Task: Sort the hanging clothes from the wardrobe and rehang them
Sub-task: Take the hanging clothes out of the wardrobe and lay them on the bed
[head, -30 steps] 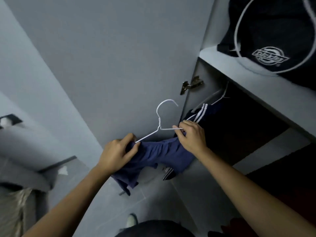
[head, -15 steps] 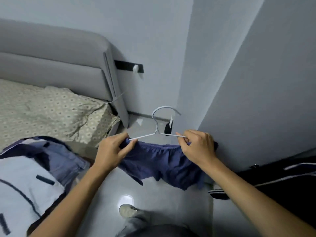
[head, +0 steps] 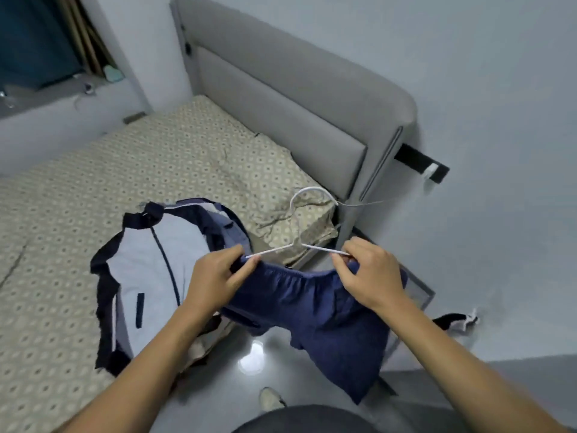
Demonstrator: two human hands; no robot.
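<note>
A pair of navy blue shorts point(head: 315, 310) hangs from a white wire hanger point(head: 296, 235), held in the air over the floor beside the bed. My left hand point(head: 215, 279) pinches the hanger's left end together with the waistband. My right hand point(head: 368, 273) pinches the right end and waistband the same way. The hanger's hook points up and away from me. A pile of clothes point(head: 150, 270) lies on the bed to the left, with a light grey and dark navy jacket on top.
The bed point(head: 78, 189) with a patterned sheet fills the left, backed by a grey padded headboard point(head: 281, 98). Glossy grey floor point(head: 249, 364) runs between bed and wall. A dark item point(head: 456, 320) lies on the floor at right. My foot point(head: 270, 398) shows below.
My view has swung left from the wardrobe to the bed. Both hands keep the same hold on the hanger and shorts, now carried beside the clothes pile.
</note>
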